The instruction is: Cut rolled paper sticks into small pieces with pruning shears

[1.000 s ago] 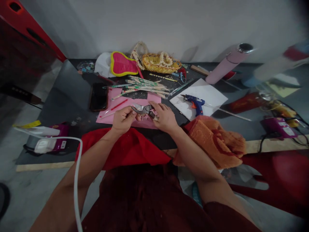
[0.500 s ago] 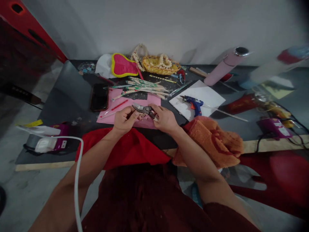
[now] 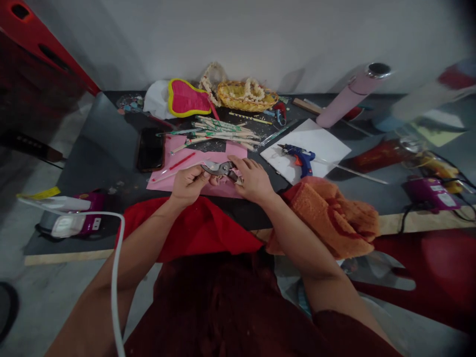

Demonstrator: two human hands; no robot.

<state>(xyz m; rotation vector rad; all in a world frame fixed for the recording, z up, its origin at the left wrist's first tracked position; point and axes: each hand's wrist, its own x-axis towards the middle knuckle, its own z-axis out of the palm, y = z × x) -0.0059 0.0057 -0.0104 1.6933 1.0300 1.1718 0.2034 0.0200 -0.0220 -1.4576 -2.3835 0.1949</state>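
My right hand (image 3: 255, 179) is closed round the handles of dark metal pruning shears (image 3: 220, 168), whose blades point left. At the blade tips, my left hand (image 3: 189, 184) is pinched together; whatever lies between its fingers is too small to make out. Both hands are above a pink sheet (image 3: 178, 171) bearing small cut pieces and a red stick (image 3: 182, 161). Just beyond them lies a loose pile of pale sticks (image 3: 223, 133) with green wrappers.
Left is a phone (image 3: 150, 149). Behind stand a pink-and-yellow shape (image 3: 189, 97) and a wicker basket (image 3: 247, 99). Rightward are a blue glue gun (image 3: 302, 158) on a white board (image 3: 327, 141), an orange cloth (image 3: 330, 213) and a pink bottle (image 3: 349, 96). A white cable (image 3: 116, 277) crosses my left arm.
The view has shifted slightly. My left hand has moved a little left and down from the shears' blades; my right hand still grips the handles, its fingers slightly more extended.
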